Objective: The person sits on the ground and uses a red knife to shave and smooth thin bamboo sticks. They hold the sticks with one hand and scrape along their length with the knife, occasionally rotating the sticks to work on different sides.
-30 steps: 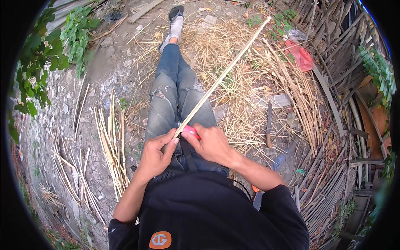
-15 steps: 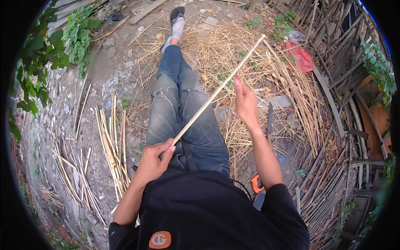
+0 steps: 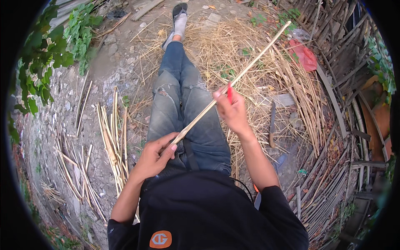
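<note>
Pale stick (image 3: pixel 258 55): left hand (image 3: pixel 157 155) pinches its end, right hand (image 3: pixel 233 111) midway.

left fingers (image 3: pixel 165 140): pale stick (image 3: pixel 264 49), near end | right fingers (image 3: pixel 220 96): red object (image 3: pixel 230 93), at stick

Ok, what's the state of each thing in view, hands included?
Left hand: pinching the pale stick near its lower end.
Right hand: closed on the red object.
Pale stick: held slanting.
Red object: gripped, mostly hidden.
Knife: lying down, blade bare.
Red bag: crumpled.
Jeans: torn at the knees.
Straw-like strips: scattered loose.
</note>
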The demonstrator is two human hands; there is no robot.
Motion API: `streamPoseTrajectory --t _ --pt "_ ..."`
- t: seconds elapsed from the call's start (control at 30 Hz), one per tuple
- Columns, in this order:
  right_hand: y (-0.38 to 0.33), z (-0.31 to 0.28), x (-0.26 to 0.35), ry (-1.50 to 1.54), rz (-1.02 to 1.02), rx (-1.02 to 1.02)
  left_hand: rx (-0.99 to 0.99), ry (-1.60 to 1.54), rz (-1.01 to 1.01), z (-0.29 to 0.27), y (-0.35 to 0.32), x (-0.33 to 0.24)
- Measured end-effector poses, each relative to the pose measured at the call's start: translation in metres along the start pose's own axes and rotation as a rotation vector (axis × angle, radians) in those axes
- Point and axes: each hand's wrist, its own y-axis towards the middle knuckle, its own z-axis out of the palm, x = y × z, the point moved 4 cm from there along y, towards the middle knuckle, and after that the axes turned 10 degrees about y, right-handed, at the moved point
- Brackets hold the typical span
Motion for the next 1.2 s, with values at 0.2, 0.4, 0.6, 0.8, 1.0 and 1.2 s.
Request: streamPoseTrajectory --t 0.2,0.4,0.6,0.8,1.0,1.2 --pt "0.021 -0.048 0.037 -0.249 -0.119 -0.096 -0.057 0.145 0.027 -0.027 -0.023 0.018" --pt "-0.003 -0.051 0.033 -0.451 -0.134 0.054 -0.062 0.203 -0.036 -0.028 -0.02 0.016" --pt "0.005 -0.057 0.058 -0.78 -0.275 -0.238 -0.048 0.211 0.005 -0.025 -0.018 0.017" --pt "-0.008 -0.034 0.047 -0.896 -0.01 -0.197 -0.07 0.236 0.059 -0.023 -0.013 0.007" --pt "0.004 -0.043 0.056 -0.913 -0.119 -0.261 -0.061 0.176 0.028 -0.021 -0.013 0.011" --pt "-0.022 -0.004 0.024 -0.895 -0.299 -0.046 -0.061 0.16 0.009 -0.019 -0.006 0.01"
